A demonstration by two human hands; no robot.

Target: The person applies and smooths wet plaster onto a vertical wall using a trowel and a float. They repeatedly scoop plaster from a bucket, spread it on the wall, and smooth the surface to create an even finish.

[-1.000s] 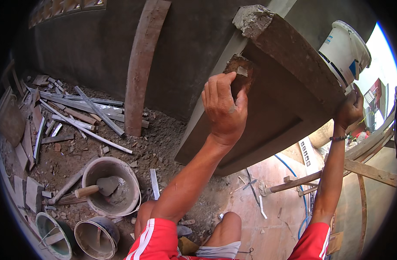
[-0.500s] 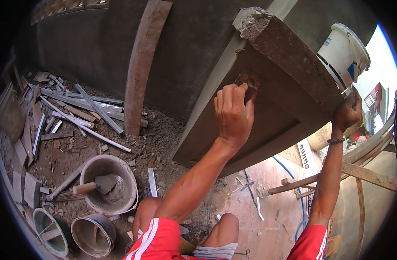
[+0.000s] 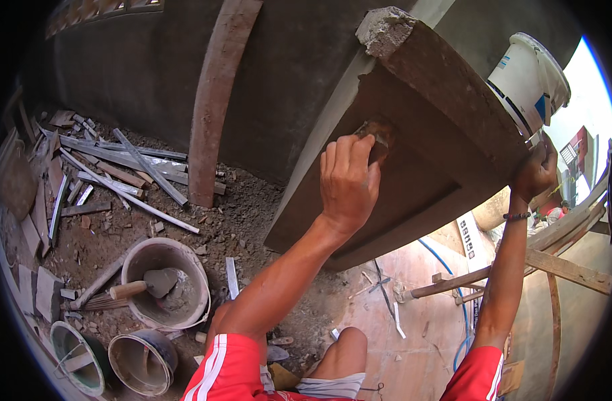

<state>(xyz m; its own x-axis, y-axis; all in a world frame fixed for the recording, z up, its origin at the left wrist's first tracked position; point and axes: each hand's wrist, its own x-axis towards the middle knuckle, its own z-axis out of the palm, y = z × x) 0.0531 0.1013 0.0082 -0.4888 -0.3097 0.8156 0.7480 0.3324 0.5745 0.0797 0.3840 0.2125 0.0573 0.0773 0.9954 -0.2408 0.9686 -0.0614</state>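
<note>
My left hand (image 3: 349, 180) is closed round a small dark piece (image 3: 381, 148) with a pale edge, mostly hidden by the fingers. It presses this to the underside of a grey cement-plastered slab (image 3: 413, 180), beside a rough brownish patch (image 3: 374, 125). At the slab's right end, my right hand (image 3: 535, 174) grips the edge with bent fingers, just below a white bucket (image 3: 525, 80) standing on top. The slab's near corner (image 3: 385, 30) is rough and broken.
At lower left, a bucket (image 3: 202, 281) holds mortar and a wooden-handled trowel (image 3: 129, 289); two smaller buckets (image 3: 142, 361) (image 3: 68, 341) stand nearby. Metal strips and wood scraps (image 3: 132, 160) litter the ground. A plank (image 3: 216, 100) leans against the wall. Wooden poles (image 3: 573, 271) lie right.
My left hand has shifted slightly left and down along the slab with the small piece. My right hand stays at the slab's edge.
</note>
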